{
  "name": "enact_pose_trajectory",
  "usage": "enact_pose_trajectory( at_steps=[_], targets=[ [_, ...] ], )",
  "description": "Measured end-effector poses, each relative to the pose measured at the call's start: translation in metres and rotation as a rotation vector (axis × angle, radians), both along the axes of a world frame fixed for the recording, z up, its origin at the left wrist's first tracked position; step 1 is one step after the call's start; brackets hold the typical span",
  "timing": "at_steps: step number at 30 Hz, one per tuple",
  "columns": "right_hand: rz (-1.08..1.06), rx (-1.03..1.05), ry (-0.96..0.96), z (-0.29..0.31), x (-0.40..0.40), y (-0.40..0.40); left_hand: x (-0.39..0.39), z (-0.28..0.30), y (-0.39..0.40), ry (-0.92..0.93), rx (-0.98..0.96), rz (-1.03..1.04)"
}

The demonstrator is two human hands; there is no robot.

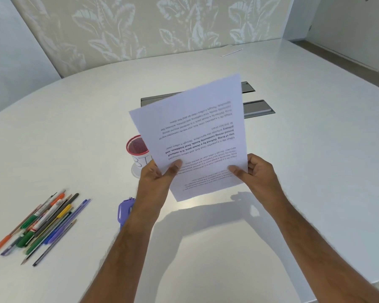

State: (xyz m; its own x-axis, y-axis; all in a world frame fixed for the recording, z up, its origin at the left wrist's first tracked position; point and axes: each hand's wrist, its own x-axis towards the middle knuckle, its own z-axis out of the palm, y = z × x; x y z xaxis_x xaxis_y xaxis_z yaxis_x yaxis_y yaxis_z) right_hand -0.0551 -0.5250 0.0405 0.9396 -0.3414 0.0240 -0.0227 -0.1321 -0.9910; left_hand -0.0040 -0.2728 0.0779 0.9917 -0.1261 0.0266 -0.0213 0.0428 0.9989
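Observation:
A white printed sheet of paper (193,119) is held up above the white table (74,127), tilted, with its text upside down to me. My left hand (158,173) pinches its lower left edge, thumb on the printed face. My right hand (253,171) pinches the lower right edge the same way. The sheet casts a shadow on the table below it.
A red mesh cup (138,149) stands behind the sheet's left side. A purple stapler (124,212) lies partly hidden by my left forearm. Several pens and pencils (44,224) lie at the left. Two grey cable hatches (258,108) sit behind the paper. A thin white stick (232,52) lies far back.

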Motion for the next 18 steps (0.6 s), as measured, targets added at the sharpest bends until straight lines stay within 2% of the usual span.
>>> enact_pose_trajectory(
  at_steps=[3, 7, 12, 15, 18],
  targets=[
    [-0.055, 0.045, 0.015, -0.003, -0.002, -0.005, 0.000, 0.001, 0.000, 0.005, -0.123, -0.013],
    [-0.028, 0.494, -0.076, -0.005, -0.003, -0.005, -0.001, 0.001, -0.004, 0.007, -0.237, -0.038],
    [0.023, 0.816, -0.162, -0.002, -0.007, 0.010, -0.008, 0.005, -0.016, 0.053, -0.335, -0.062],
    [0.012, 0.906, -0.180, -0.001, -0.007, 0.019, -0.011, 0.005, -0.021, 0.064, -0.375, -0.079],
    [0.008, 0.875, -0.171, 0.000, -0.008, 0.024, -0.015, 0.007, -0.023, 0.088, -0.415, -0.079]
  ],
)
